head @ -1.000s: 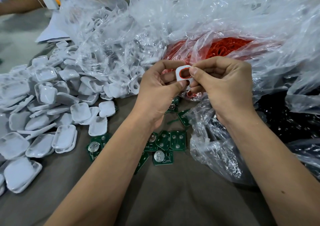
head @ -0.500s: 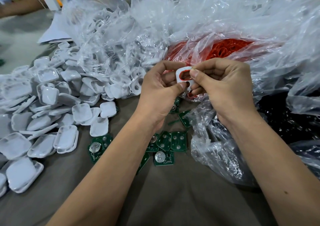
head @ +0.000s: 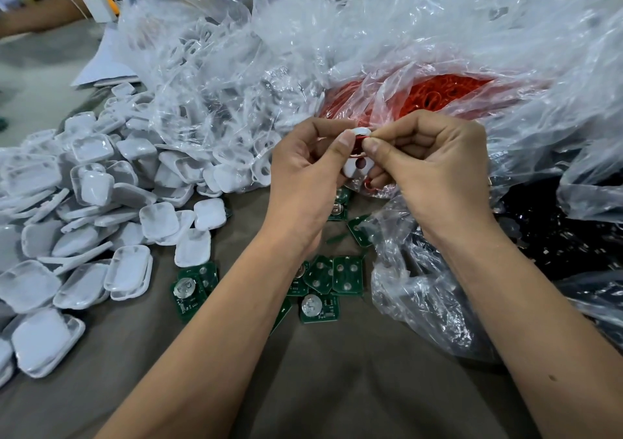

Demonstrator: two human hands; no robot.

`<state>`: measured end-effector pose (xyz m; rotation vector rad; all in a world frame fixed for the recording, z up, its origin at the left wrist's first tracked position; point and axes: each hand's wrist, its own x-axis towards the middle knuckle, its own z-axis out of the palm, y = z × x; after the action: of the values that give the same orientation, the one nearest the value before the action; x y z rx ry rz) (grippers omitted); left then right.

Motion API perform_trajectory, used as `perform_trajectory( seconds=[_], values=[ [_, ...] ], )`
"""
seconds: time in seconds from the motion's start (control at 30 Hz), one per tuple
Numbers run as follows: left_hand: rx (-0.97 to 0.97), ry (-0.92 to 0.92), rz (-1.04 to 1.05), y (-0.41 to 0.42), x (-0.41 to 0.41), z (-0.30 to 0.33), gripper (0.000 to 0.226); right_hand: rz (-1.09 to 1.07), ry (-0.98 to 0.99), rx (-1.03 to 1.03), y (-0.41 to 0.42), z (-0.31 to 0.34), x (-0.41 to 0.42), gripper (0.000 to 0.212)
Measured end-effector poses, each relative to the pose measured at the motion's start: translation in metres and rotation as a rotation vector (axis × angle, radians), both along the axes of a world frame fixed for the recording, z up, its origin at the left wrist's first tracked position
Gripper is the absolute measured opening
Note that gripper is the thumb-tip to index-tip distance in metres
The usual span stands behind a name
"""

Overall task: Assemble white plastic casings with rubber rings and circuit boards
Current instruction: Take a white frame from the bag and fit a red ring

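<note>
Casings (head: 84,229), white, heaped at far left w/ more spilling from a clear bag (head: 202,78). Circuit boards (head: 320,283), green, lie on grey table (head: 337,388) btwn the forearms. Left hand (head: 303,172) pinches white casing (head: 358,159) w/ thumb on its left edge. Right hand (head: 435,169), fingers curled, thumb and forefinger pinch red rubber ring (head: 361,139) against casing top. Bag of red rings (head: 435,93) just behind.

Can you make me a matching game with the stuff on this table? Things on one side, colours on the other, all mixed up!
Things:
1. rubber rings
2. circuit boards
3. casings
4. cloth

Colours:
A. green
B. white
C. grey-brown
D. red

Pairs: 1-D, 2-A, 3-B, 4-C
</note>
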<state>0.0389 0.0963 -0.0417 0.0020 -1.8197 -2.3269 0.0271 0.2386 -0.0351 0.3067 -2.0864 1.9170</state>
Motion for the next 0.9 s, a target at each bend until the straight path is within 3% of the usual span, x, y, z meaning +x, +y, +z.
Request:
perform_trajectory(
  seconds=[0.33,0.47,0.9],
  values=[
    [-0.24,0.067,0.072,-0.003,-0.001,0.001,0.008,-0.073,0.058,0.179,-0.003,-0.001,0.003,0.005],
    [-0.329,0.106,0.07,-0.009,-0.004,0.001,0.009,-0.047,-0.003,0.111,-0.002,-0.001,0.0,0.006],
    [-0.308,0.068,-0.001,-0.014,-0.009,0.0,0.019,-0.027,-0.044,0.067,-0.001,0.001,-0.003,0.009]
  ],
)
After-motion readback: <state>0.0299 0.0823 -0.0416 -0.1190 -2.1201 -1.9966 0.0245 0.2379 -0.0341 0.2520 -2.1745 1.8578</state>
